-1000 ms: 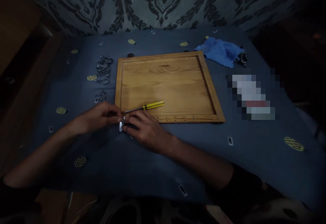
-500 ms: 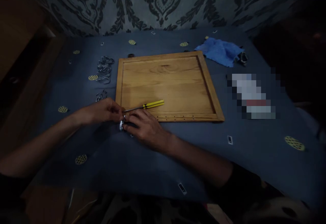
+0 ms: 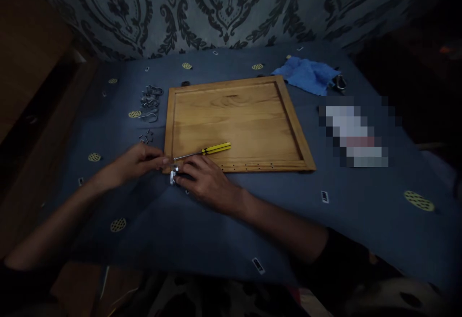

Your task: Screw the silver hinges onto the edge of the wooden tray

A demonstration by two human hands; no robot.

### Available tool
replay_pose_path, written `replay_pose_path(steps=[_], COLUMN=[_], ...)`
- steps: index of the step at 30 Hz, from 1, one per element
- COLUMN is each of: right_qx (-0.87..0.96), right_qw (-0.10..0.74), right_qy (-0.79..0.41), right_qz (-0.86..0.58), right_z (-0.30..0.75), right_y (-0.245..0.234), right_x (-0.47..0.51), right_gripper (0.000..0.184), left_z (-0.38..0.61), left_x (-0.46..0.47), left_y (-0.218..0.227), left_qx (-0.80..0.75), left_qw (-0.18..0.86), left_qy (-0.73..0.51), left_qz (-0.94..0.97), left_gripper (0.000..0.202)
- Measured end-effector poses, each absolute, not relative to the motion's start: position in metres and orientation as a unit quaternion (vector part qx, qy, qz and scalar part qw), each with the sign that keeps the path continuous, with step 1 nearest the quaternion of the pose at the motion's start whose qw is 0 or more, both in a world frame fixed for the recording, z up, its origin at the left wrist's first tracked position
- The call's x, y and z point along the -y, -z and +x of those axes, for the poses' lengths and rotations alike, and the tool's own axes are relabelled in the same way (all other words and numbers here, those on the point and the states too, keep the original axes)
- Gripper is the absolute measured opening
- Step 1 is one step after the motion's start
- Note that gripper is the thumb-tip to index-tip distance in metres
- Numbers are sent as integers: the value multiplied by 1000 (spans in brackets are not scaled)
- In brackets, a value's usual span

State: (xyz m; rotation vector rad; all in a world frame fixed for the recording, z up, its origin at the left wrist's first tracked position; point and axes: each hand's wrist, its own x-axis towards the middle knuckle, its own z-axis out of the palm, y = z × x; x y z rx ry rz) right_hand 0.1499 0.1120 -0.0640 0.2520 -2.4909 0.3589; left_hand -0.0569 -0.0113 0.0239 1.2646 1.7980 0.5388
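Right hand pinches small metal hook at near-left corner of wooden board. Left hand fingertips together beside it, perhaps on screw; too dim. Screwdriver idle on board. Best: keep hook square, steady.

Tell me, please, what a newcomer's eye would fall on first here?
The wooden board stands out mid-table on the dark blue cloth, a yellow-handled screwdriver lying by its near edge. At its near left corner the left hand and right hand meet, the right holding a small metal fitting. A blue rag lies beyond the board's far right corner.
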Motion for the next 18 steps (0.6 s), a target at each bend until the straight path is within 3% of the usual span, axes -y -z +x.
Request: replay_pose_path(steps=[3,6,10,18], right_qx=[936,933,936,941], right_qw=[313,318,305,281], right_qy=[-132,-139,-146,-164], right_qz=[95,94,95,99], right_z=[150,150,152,152], right_y=[63,62,61,61], right_x=[-112,-112,-112,-112], right_gripper=[21,23,25,24], left_z=[-41,-25,-17,-20], left_x=[38,59,66,61], left_y=[-17,0,17,28], left_qx=[-735,-735,-745,-759], left_qw=[344,271,198,179], left_qy=[-313,-351,-319,-279], left_qz=[493,513,551,560], left_gripper=[30,40,43,48])
